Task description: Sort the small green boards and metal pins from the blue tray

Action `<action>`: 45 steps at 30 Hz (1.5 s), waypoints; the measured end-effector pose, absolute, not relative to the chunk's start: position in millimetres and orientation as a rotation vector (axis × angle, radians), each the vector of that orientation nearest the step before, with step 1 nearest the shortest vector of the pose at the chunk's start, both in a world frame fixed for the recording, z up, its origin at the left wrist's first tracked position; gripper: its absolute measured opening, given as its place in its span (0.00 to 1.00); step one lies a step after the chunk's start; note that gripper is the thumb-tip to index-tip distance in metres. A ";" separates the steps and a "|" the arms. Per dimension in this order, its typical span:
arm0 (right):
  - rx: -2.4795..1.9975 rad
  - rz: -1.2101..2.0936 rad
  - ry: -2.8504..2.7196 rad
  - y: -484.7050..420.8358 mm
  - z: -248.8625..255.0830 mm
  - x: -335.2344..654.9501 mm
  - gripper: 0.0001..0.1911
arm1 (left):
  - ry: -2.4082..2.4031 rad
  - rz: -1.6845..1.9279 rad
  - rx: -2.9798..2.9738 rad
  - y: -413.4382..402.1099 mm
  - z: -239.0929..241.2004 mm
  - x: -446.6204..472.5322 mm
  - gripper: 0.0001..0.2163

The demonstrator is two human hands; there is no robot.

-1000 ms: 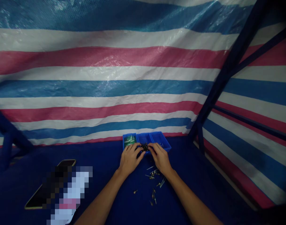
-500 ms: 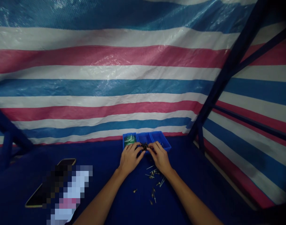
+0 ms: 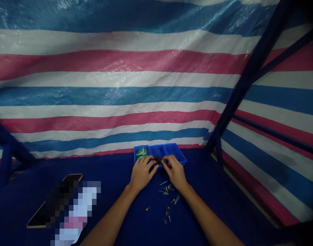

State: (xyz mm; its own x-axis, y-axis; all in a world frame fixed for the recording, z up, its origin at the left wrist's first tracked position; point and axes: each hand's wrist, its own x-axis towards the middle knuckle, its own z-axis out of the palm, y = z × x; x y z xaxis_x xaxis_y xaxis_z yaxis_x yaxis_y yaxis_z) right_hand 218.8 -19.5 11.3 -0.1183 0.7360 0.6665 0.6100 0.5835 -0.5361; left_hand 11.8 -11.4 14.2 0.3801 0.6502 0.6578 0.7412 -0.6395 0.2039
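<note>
Between the fingertips of both hands is a small dark, knobbly piece (image 3: pixel 158 160) with shiny spots; its exact kind is too small to make out. My left hand (image 3: pixel 143 171) grips it from the left, thumb and fingers bent towards it. From the other side, my right hand (image 3: pixel 175 172) pinches its right edge. Just behind the hands stands a blue tray (image 3: pixel 185 160) with three compartments, its front partly hidden by my fingers. Small metal pieces with thin pins (image 3: pixel 168 188) lie scattered on the blue surface below my right hand.
Something green and white (image 3: pixel 141 152) fills the tray's left compartment. A phone (image 3: pixel 40 215) lies at the left beside a pixelated item (image 3: pixel 78 208). Dark blue frame bars (image 3: pixel 238 90) rise at both sides, before a striped plastic sheet (image 3: pixel 115 78).
Both hands stay at the same spot with the dark piece between them; only slight finger movement shows. The whole view has shifted very slightly.
</note>
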 end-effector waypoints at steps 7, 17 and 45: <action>-1.112 0.171 -1.824 -22.7 14.1 219.5 0.07 | -1.271 -1.096 -2.513 -12.3 16.6 11.5 0.09; -1.043 0.197 -1.841 -22.9 18.0 215.2 0.13 | -1.277 -1.080 -2.516 -11.5 15.0 11.1 0.09; -1.068 0.202 -1.997 -28.7 22.4 215.1 0.08 | -1.273 -1.087 -2.496 -11.7 14.4 11.0 0.09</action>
